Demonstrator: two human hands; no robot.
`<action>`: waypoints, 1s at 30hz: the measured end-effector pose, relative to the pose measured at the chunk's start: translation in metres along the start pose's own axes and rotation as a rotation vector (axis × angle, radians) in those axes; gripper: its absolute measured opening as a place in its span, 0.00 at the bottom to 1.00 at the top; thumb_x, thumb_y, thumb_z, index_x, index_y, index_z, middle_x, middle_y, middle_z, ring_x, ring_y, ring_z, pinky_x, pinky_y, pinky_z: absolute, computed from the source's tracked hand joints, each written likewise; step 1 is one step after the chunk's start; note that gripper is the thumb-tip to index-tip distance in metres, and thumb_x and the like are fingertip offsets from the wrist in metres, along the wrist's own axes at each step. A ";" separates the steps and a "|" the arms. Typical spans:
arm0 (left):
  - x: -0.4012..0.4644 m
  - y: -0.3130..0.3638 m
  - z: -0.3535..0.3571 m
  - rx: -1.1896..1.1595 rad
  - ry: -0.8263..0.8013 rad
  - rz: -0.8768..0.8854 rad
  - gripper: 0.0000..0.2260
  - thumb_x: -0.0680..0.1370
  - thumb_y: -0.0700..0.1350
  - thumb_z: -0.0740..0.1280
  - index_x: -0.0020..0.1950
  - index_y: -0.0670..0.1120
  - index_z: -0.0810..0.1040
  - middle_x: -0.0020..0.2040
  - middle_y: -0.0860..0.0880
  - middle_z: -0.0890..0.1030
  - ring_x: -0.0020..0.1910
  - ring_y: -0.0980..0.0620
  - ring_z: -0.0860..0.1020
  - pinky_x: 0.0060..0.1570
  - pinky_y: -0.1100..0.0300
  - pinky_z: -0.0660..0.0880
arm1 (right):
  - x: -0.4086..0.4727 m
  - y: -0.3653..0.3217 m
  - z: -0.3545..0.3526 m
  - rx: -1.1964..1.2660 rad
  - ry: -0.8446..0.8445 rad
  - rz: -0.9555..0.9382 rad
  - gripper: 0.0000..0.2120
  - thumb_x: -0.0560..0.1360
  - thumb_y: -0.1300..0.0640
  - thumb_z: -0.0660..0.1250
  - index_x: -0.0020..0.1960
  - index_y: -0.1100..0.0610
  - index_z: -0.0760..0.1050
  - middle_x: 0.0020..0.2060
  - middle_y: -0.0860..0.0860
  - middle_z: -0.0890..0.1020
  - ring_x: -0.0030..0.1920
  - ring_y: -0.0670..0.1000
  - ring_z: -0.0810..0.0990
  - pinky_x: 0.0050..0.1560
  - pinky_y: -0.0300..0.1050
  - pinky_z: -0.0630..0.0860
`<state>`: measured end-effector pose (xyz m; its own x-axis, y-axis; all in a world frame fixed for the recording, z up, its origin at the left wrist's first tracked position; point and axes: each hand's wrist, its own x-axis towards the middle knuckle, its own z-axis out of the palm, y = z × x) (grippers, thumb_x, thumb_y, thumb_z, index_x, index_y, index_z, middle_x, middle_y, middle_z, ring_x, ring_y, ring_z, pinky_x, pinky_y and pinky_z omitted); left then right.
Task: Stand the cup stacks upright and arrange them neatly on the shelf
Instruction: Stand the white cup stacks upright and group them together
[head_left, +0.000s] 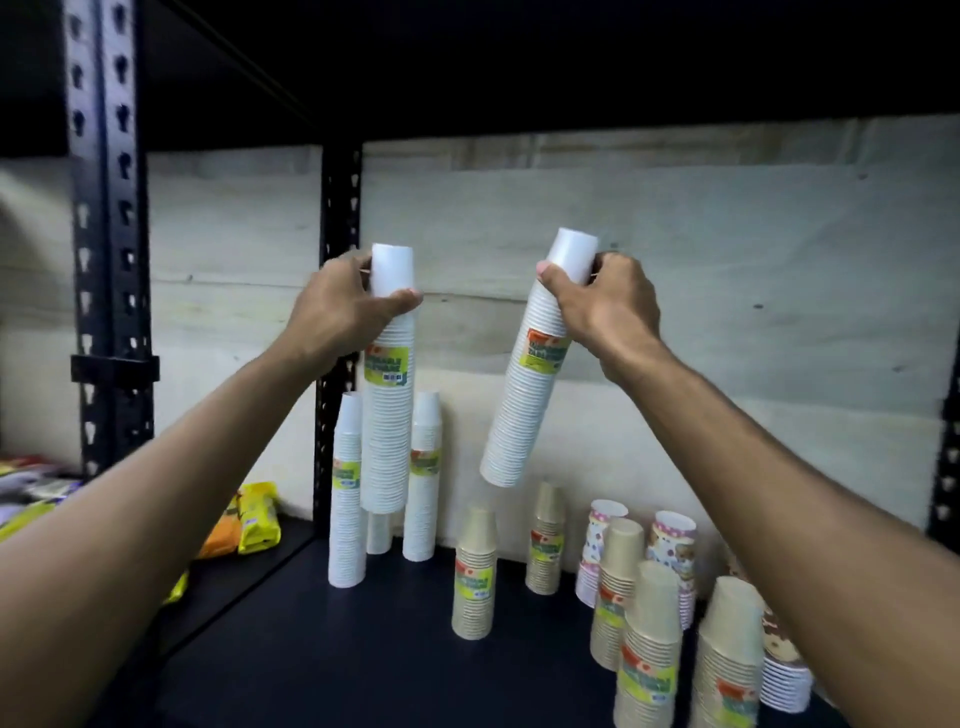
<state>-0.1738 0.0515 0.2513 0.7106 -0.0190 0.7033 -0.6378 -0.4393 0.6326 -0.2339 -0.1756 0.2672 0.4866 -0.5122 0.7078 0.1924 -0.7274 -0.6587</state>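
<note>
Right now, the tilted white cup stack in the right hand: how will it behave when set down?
Tilted white cup stack is tall and narrow, so probably tippy. The right hand grips only its top, so it is likely light. Nested cups may flex or separate.

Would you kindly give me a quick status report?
Left hand grips upright white stack. Right hand grips tilted white stack. Both airborne; beige stack below.

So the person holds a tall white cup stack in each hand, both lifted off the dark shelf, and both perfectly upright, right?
Not quite. The head view shows the tall white cup stack in the left hand upright, but the white stack in the right hand tilted, its bottom swung leftward. Both are lifted off the dark shelf.
</note>
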 end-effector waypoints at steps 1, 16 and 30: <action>0.000 -0.009 -0.005 0.002 0.012 -0.016 0.22 0.71 0.56 0.75 0.60 0.48 0.77 0.53 0.48 0.82 0.50 0.47 0.81 0.53 0.45 0.79 | -0.003 -0.003 0.011 0.006 -0.014 -0.006 0.26 0.69 0.35 0.68 0.53 0.57 0.79 0.49 0.53 0.84 0.49 0.59 0.82 0.46 0.47 0.76; -0.036 -0.130 -0.016 0.032 -0.002 -0.235 0.28 0.71 0.54 0.75 0.67 0.46 0.72 0.61 0.46 0.79 0.53 0.48 0.79 0.41 0.57 0.76 | -0.060 0.018 0.163 -0.040 -0.334 0.107 0.26 0.72 0.38 0.69 0.59 0.59 0.76 0.57 0.57 0.81 0.57 0.61 0.80 0.47 0.47 0.72; -0.046 -0.185 0.012 0.022 -0.049 -0.233 0.27 0.73 0.53 0.73 0.70 0.50 0.71 0.63 0.49 0.79 0.48 0.52 0.78 0.33 0.69 0.70 | -0.078 0.061 0.234 -0.161 -0.423 0.144 0.26 0.76 0.43 0.68 0.64 0.60 0.69 0.62 0.58 0.75 0.60 0.60 0.77 0.48 0.46 0.69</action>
<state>-0.0849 0.1226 0.0980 0.8520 0.0419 0.5219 -0.4484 -0.4565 0.7685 -0.0606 -0.0731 0.1113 0.8093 -0.4066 0.4240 -0.0209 -0.7412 -0.6710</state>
